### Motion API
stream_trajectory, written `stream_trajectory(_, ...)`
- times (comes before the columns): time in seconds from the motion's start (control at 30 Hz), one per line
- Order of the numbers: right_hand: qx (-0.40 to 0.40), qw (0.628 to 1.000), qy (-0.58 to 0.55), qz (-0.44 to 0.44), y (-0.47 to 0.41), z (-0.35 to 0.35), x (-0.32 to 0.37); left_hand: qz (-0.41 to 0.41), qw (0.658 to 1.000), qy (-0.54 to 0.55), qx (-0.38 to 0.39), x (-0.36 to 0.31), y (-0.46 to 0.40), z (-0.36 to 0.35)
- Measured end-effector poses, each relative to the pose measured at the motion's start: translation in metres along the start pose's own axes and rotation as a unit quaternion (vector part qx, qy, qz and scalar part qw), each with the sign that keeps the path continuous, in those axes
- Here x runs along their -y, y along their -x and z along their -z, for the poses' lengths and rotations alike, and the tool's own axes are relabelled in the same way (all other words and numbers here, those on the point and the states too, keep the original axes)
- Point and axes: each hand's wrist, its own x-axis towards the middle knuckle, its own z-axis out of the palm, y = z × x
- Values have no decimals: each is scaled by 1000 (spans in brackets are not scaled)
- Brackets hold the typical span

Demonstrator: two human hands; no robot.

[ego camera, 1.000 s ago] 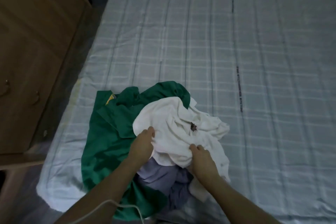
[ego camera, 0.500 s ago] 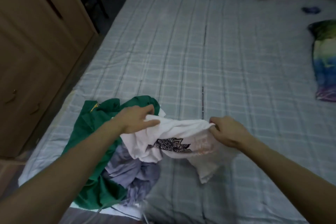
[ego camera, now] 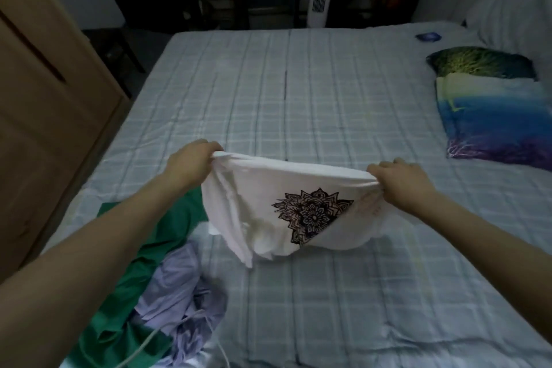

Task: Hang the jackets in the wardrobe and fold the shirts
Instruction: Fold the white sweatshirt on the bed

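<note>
1. Both arms reached forward from the bottom corners of the frame toward its centre, forearms bare and nearly straight.
2. The left hand (ego camera: 191, 163) was held knuckles up, left of centre, its fingers curled over and pinching one end of the top edge of the white shirt (ego camera: 286, 212).
3. The right hand (ego camera: 400, 181) mirrored it right of centre, fingers curled down and pinching the other end of that edge; the fingertips themselves were hidden in the cloth.
4. The white shirt was stretched between the two hands in the middle of the frame, a black flower-like print facing the camera, its lower part hanging crumpled down to the bed (ego camera: 328, 98).
5. A green shirt (ego camera: 125, 308) lay spread at the lower left of the frame under the left forearm, with a pale purple shirt (ego camera: 182, 293) bunched on top of it.
6. A colourful pillow (ego camera: 490, 110) lay at the right edge, and a wooden wardrobe (ego camera: 44, 113) filled the left side.
</note>
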Motion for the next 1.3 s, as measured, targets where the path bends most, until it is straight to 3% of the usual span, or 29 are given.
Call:
stream_trajectory(0.07, 27, 999, -32, -13, -4, 1, -12, 57, 996, 52, -32, -14, -7, 5)
stream_trajectory(0.17, 147, 980, -133, -6, -8, 6, -27, 86, 982, 161, -44, -35, -8, 14)
stream_trajectory(0.3, 224, 961, -161, 17, -5, 10, -30, 102, 933, 343, 33, -52, -3, 23)
stream_trajectory(0.43, 329, 903, -276, -34, 0, 12, -38, 27, 945, 310, 102, -51, 4, 28)
stream_trajectory(0.5, 353, 901, -248, -46, 1, 12, -45, 3, 957, 253, 141, -50, 6, 27)
stream_trajectory(0.57, 332, 924, -177, -71, 0, 6, -52, -6, 962, 192, 196, -52, 7, 20)
stream_trajectory(0.67, 170, 964, -134, -154, -4, -15, -75, -30, 960, 63, 270, -62, 11, 11)
stream_trajectory(0.73, 82, 961, -151, -215, -5, -25, -91, -65, 963, -52, 256, -66, 8, 9)
stream_trajectory(0.8, 58, 954, -156, -249, -7, -26, -98, -73, 975, -88, 191, -62, -3, 15)
stream_trajectory(0.9, 41, 968, -140, -202, -16, -21, -98, -53, 990, -76, 105, -51, -22, 36)
stream_trajectory(0.97, 56, 965, -206, -153, -23, -10, -94, -46, 995, -60, 62, -42, -34, 52)
stream_trajectory(1.13, 25, 954, -279, -106, -42, 21, -90, 64, 988, 133, -53, -28, -45, 78)
stream_trajectory(1.2, 21, 953, -284, -100, -49, 34, -91, 89, 974, 200, -67, -27, -45, 83)
stream_trajectory(1.3, 56, 947, -302, -93, -58, 44, -102, 72, 970, 233, -20, -26, -38, 84)
